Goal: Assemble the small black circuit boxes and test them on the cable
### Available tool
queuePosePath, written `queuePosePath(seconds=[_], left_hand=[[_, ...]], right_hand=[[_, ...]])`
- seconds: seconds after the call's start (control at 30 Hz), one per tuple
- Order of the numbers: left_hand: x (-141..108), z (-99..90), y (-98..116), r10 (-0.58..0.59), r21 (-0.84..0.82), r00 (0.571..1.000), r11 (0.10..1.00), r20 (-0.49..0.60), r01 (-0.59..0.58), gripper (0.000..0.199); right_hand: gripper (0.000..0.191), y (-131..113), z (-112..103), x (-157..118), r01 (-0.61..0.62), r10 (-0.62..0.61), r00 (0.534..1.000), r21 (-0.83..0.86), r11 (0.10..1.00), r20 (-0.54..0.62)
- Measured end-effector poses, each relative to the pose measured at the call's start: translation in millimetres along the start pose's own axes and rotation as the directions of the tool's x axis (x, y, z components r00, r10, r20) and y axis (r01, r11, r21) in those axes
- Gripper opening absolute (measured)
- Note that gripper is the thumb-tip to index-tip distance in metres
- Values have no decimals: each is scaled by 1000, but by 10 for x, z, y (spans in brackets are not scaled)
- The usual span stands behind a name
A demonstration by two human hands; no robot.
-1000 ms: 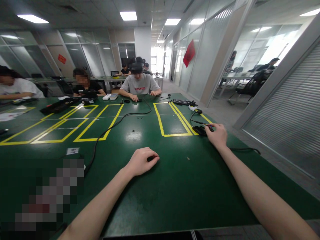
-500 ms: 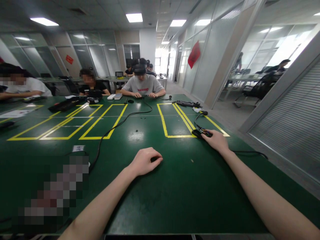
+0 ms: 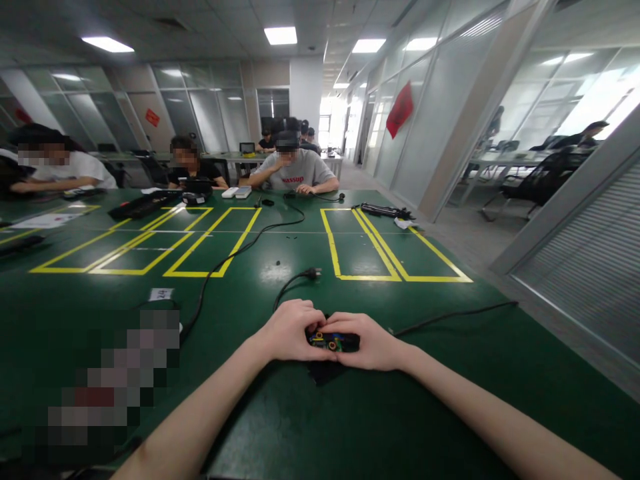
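Observation:
A small black open device point(image 3: 340, 343) with a circuit board, coloured wires and copper-coloured rings inside is held between my two hands, above the green table point(image 3: 280, 427). My left hand point(image 3: 295, 331) grips its left end, fingers curled over it. My right hand point(image 3: 373, 341) holds its right end, with thumb and fingers on either side. A black cable with a plug point(image 3: 313, 273) rises behind my left hand. Another black cable point(image 3: 450, 313) runs off to the right from behind my right hand. Something dark, too unclear to name, lies under the device.
Yellow tape rectangles point(image 3: 367, 278) mark the table. A long black cable point(image 3: 203, 300) curves across it at left, near a paper label point(image 3: 161, 294) and a blurred-out object point(image 3: 115, 373). A black tripod-like item point(image 3: 385, 211) lies at the far right. Several people sit beyond the table.
My right hand has moved left and nearer with the black device, from the tape rectangles to my left hand, which now grips it too. The plug and cables came along. The person opposite raised a hand.

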State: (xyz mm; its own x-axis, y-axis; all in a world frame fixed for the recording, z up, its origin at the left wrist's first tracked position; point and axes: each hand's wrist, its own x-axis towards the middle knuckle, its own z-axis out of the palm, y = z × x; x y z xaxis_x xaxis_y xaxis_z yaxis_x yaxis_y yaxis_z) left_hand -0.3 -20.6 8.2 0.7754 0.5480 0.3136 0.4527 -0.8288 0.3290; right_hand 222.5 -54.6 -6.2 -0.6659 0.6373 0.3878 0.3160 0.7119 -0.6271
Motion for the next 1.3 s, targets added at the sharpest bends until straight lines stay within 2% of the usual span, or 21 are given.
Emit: queuePosePath(seconds=[0.17, 0.27, 0.37, 0.57, 0.87, 0.97, 1.13, 1.3], left_hand=[[8, -23, -4, -20, 34, 1000, 999, 13, 20, 69], [3, -39, -36, -30, 23, 999, 999, 41, 29, 66], [-3, -49, -72, -25, 13, 999, 1000, 49, 25, 73], [-7, -60, -133, -55, -38, 995, 998, 80, 58, 88], [-7, -84, -182, -42, -66, 995, 997, 95, 48, 88], [-6, -87, -178, -36, -53, 996, 998, 86, 41, 86], [0, -98, -157, -22, -37, 996, 999, 86, 25, 84], [16, -124, -125, -7, -10, 997, 1000, 82, 8, 77]], right_hand=[[32, 108, -39, -39, -14, 4, 987, -65, 998, -160], [34, 110, -26, -30, -8, -3, 993, -87, 996, -120], [34, 99, -12, -18, -35, 23, 996, -137, 990, -82], [36, 109, -20, 0, -112, 90, 988, -180, 977, -126], [34, 162, -47, 22, -279, 263, 951, -89, 956, -162], [30, 167, -47, 13, -240, 221, 960, -95, 966, -174], [20, 155, -43, -5, -93, 64, 983, -172, 981, -169], [16, 148, -19, 6, -7, -36, 977, -201, 980, -209]])
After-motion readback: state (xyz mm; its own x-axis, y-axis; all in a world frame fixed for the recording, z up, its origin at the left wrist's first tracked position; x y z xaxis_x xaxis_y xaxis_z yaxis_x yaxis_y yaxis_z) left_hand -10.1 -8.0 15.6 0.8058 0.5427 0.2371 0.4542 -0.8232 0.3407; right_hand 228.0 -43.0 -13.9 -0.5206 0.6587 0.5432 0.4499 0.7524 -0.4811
